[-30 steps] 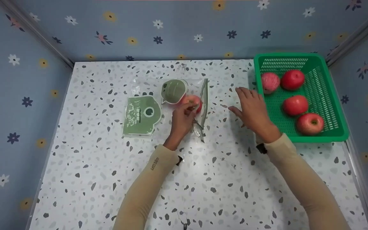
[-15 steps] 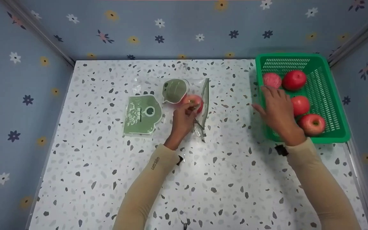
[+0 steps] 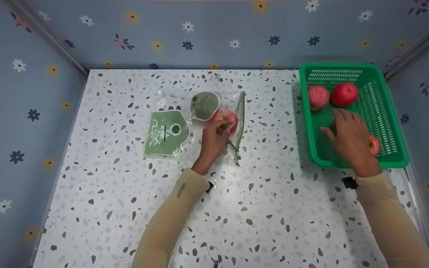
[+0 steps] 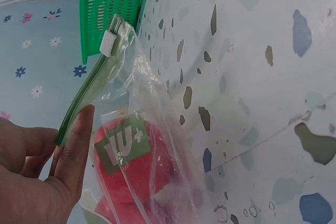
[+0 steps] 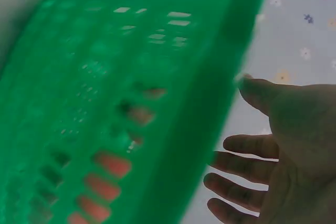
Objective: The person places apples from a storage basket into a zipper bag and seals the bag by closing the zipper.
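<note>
My left hand (image 3: pixel 213 143) pinches the green zip edge of a clear slider bag (image 4: pixel 142 72) between thumb and fingers. Inside the bag sits a red apple (image 3: pixel 232 118); in the left wrist view more red shows below it. Over the green basket (image 3: pixel 341 66) my right hand (image 3: pixel 350 139) is spread, fingers extended, above two apples it mostly covers. One of these, an apple (image 3: pixel 374 146), peeks out beside the hand. Whether the fingertips touch fruit cannot be told. The right wrist view shows the hand (image 5: pixel 299 156) behind the basket wall (image 5: pixel 131 66).
A pinkish apple (image 3: pixel 318 97) and a redder apple (image 3: pixel 345 93) lie at the basket's back. Left of the bagged apple are a green cartoon panel with an eye (image 3: pixel 162 139) and a rounded green cartoon shape (image 3: pixel 205 106). Patterned walls border the speckled table (image 3: pixel 125 208).
My right hand has moved right, from beside the basket to above the front apples inside it. My left hand keeps its pinch on the bag in the same spot.
</note>
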Demonstrator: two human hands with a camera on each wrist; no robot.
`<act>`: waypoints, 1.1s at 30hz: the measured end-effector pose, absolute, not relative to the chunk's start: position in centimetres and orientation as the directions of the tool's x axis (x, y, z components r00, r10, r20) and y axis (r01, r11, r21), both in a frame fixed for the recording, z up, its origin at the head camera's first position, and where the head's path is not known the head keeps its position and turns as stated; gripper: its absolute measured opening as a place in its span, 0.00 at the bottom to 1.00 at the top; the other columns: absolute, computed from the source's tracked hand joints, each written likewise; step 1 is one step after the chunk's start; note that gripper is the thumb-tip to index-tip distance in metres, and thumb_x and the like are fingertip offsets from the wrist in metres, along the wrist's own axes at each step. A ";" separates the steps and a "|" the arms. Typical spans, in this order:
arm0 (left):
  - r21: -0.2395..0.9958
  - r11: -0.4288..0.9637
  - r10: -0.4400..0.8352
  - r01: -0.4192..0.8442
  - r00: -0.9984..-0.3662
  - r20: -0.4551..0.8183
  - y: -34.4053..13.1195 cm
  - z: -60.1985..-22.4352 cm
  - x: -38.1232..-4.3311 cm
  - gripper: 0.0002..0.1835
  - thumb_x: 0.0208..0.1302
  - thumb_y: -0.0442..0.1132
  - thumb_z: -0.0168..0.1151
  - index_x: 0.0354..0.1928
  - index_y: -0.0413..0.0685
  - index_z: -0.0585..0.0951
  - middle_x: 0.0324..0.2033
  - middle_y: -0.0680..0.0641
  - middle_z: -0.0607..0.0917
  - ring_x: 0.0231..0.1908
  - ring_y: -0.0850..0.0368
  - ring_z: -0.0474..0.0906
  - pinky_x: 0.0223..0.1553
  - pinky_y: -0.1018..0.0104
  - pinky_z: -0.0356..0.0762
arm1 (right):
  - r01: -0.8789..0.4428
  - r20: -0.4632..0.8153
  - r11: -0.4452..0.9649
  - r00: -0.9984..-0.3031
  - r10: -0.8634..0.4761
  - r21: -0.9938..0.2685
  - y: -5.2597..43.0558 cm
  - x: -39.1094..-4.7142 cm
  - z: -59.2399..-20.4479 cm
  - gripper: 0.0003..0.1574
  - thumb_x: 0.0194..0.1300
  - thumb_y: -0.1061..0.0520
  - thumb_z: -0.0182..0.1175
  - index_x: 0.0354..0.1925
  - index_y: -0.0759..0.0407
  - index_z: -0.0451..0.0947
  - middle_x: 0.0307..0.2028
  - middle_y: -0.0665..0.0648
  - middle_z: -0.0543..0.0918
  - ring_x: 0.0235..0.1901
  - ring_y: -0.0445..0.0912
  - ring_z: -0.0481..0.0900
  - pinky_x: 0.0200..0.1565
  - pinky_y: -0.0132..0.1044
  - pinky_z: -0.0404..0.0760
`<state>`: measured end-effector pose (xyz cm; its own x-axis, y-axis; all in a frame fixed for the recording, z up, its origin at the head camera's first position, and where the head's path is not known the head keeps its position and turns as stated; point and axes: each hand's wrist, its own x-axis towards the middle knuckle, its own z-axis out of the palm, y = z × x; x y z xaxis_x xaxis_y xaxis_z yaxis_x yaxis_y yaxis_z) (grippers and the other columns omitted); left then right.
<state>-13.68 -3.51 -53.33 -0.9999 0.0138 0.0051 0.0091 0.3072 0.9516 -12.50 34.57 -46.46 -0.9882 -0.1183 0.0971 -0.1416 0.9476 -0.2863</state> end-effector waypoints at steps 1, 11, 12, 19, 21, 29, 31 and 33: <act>0.951 0.310 0.013 0.012 -1.000 0.008 -3.5 -53.3 -13.7 0.14 0.73 0.27 0.63 0.57 0.37 0.86 0.47 0.40 0.89 0.41 0.52 0.82 0.41 0.68 0.78 | -0.130 0.090 0.949 -0.990 -0.109 -0.286 35.0 -12.4 -46.6 0.42 0.73 0.54 0.68 0.73 0.74 0.65 0.69 0.77 0.70 0.67 0.75 0.65 0.66 0.74 0.63; 0.951 0.309 0.013 0.007 -1.000 0.003 -3.6 -53.4 -13.6 0.14 0.73 0.27 0.63 0.57 0.37 0.86 0.45 0.40 0.88 0.41 0.52 0.82 0.40 0.68 0.80 | -0.077 0.115 0.968 -0.992 -0.050 -0.238 39.0 -11.5 -48.0 0.38 0.71 0.57 0.69 0.67 0.80 0.67 0.62 0.82 0.73 0.56 0.78 0.69 0.58 0.76 0.68; 0.951 0.309 0.014 0.006 -1.000 0.002 -3.6 -53.4 -13.6 0.14 0.73 0.27 0.63 0.57 0.37 0.86 0.46 0.40 0.88 0.41 0.52 0.82 0.41 0.67 0.80 | -0.064 0.099 0.969 -0.994 -0.041 -0.239 39.3 -11.5 -48.0 0.38 0.71 0.57 0.69 0.66 0.80 0.67 0.62 0.82 0.72 0.56 0.78 0.69 0.58 0.75 0.68; 0.951 0.310 0.027 0.018 -1.000 0.010 -3.7 -53.5 -13.6 0.13 0.74 0.28 0.62 0.57 0.36 0.86 0.43 0.39 0.88 0.41 0.50 0.82 0.43 0.65 0.79 | 0.035 -0.040 0.973 -0.999 0.026 -0.227 41.3 -11.4 -48.0 0.38 0.72 0.55 0.65 0.66 0.80 0.65 0.63 0.82 0.68 0.57 0.78 0.64 0.58 0.76 0.65; 0.951 0.309 0.030 0.027 -0.999 0.019 -3.7 -53.5 -13.6 0.13 0.74 0.28 0.62 0.56 0.36 0.86 0.41 0.38 0.88 0.41 0.49 0.82 0.43 0.65 0.79 | 0.048 -0.056 0.973 -0.998 0.036 -0.227 41.8 -11.4 -48.0 0.39 0.71 0.55 0.65 0.67 0.80 0.64 0.63 0.83 0.67 0.58 0.79 0.63 0.58 0.77 0.65; 0.950 0.312 0.016 0.012 -1.000 0.007 -3.6 -53.3 -13.6 0.13 0.73 0.28 0.63 0.57 0.36 0.86 0.41 0.39 0.88 0.40 0.51 0.82 0.41 0.66 0.79 | 0.077 -0.118 0.975 -0.992 0.053 -0.208 42.7 -11.3 -48.4 0.45 0.65 0.55 0.65 0.68 0.82 0.63 0.62 0.84 0.66 0.58 0.80 0.62 0.57 0.79 0.66; 0.950 0.311 0.014 0.010 -1.000 0.006 -3.6 -53.4 -13.6 0.13 0.73 0.28 0.64 0.57 0.36 0.86 0.41 0.39 0.88 0.40 0.51 0.83 0.40 0.67 0.79 | 0.085 -0.145 0.975 -0.988 0.056 -0.204 42.8 -11.4 -48.5 0.46 0.64 0.54 0.66 0.69 0.82 0.62 0.62 0.84 0.66 0.59 0.80 0.62 0.58 0.80 0.66; 0.952 0.307 0.014 0.009 -1.000 0.004 -3.6 -53.4 -13.6 0.14 0.73 0.28 0.64 0.57 0.37 0.86 0.41 0.39 0.89 0.40 0.51 0.83 0.39 0.68 0.79 | 0.093 -0.171 0.975 -0.983 0.059 -0.201 43.0 -11.5 -48.5 0.47 0.65 0.54 0.66 0.69 0.82 0.61 0.62 0.85 0.66 0.60 0.81 0.61 0.60 0.81 0.64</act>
